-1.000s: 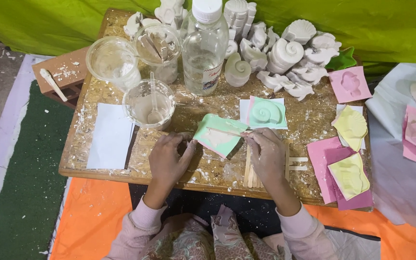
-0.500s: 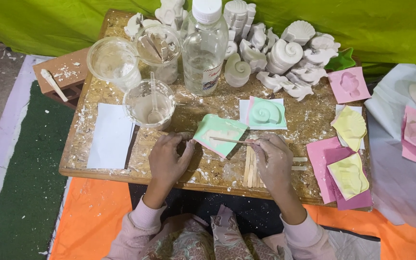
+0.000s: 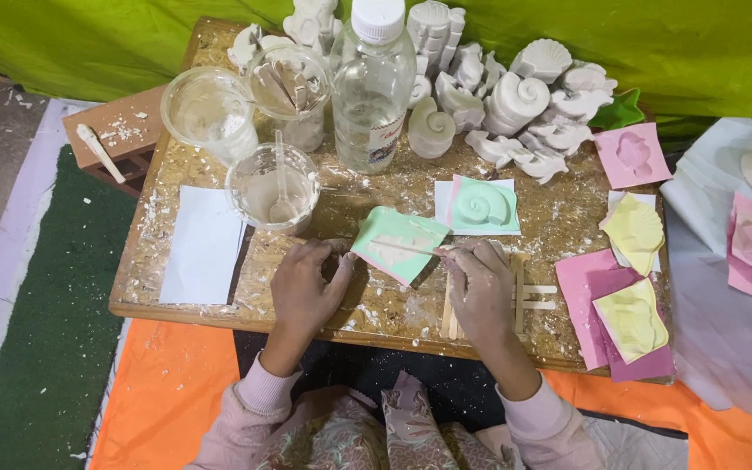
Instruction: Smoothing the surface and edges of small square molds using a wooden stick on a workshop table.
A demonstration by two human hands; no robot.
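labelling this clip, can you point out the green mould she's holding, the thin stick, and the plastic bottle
green mould (image 3: 398, 246), head view, on the middle of its tilted face
thin stick (image 3: 404, 247), head view, on the shaft lying across the mould
plastic bottle (image 3: 372, 96), head view, on the clear body below the white cap

mint-green mould (image 3: 398, 245), pink moulds (image 3: 631, 155), white shell casts (image 3: 515, 100)

Bare board strip (image 3: 219, 305) before white paper (image 3: 203, 245); cups (image 3: 272, 185), bottle (image 3: 373, 87) crowding beyond.

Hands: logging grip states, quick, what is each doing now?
Left hand: closed on the green mould.
Right hand: closed on a thin stick.
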